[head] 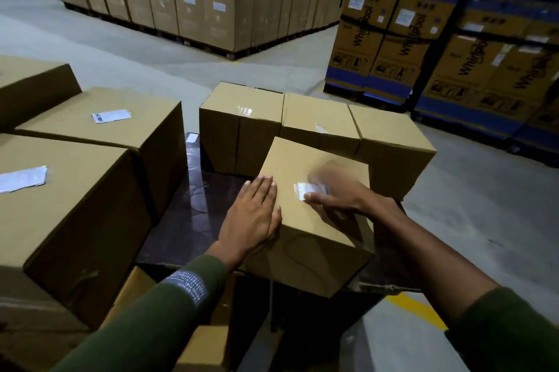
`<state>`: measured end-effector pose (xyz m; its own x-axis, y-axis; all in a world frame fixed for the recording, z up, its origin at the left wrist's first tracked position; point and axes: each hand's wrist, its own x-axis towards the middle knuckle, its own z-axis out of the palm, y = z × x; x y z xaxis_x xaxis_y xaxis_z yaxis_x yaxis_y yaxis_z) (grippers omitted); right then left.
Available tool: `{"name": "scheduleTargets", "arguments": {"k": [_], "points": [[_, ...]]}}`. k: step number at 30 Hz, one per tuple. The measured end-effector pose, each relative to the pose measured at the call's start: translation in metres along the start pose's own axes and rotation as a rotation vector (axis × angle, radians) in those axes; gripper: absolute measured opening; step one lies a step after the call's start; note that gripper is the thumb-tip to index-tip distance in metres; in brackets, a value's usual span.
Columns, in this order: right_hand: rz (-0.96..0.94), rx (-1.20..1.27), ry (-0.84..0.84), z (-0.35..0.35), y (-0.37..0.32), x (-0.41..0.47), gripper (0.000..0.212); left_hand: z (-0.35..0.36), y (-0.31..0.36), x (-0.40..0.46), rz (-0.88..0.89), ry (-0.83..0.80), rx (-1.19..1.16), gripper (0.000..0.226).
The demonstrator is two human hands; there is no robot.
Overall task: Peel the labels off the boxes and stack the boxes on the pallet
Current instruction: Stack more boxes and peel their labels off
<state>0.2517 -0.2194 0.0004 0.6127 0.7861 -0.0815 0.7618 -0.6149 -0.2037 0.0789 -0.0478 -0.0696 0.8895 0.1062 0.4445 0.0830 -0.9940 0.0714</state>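
The right hand (332, 199) is motion-blurred — its grasp cannot be told — fingertips on the small white label (308, 189), print unreadable, atop the plain brown cardboard box (305, 238). The left hand (252, 214) lies flat, fingers straight, on that box's left edge. Blue-banded cartons (390, 39) read "Whirlpool".

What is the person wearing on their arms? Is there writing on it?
Both arms wear dark olive-green long sleeves, pushed up so the forearms and wrists are bare. The left sleeve has a patch of small white printed letters near its cuff; they are too small to read. The right sleeve shows no marking. The left hand and right hand are bare: no gloves, rings or watch show.
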Motion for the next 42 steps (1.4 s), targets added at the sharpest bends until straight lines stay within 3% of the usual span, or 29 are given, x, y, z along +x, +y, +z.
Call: {"name": "scheduleTargets", "arguments": {"k": [10,23,30,36,39,42], "points": [[-0.036,-0.026,-0.098,-0.019,-0.008,0.001,0.055,-0.003,0.004,-0.005,-0.019,-0.009,0.004,0.059],[0.086,-0.015,-0.262,-0.033,-0.024,0.013,0.048,-0.008,0.007,-0.017,-0.023,-0.038,0.018,0.061],[0.070,0.100,-0.165,-0.035,-0.030,0.002,0.054,-0.009,0.006,-0.015,-0.047,-0.084,-0.019,0.066],[0.030,0.097,-0.055,-0.044,-0.035,-0.008,0.034,-0.014,0.006,-0.010,-0.061,-0.098,-0.023,0.064],[0.046,0.160,-0.005,-0.054,-0.037,-0.014,0.034,-0.015,0.004,-0.003,-0.072,-0.123,-0.032,0.065],[0.110,0.248,0.134,-0.057,-0.030,-0.022,0.023,-0.012,0.003,0.003,-0.055,-0.138,-0.066,0.073]]}}
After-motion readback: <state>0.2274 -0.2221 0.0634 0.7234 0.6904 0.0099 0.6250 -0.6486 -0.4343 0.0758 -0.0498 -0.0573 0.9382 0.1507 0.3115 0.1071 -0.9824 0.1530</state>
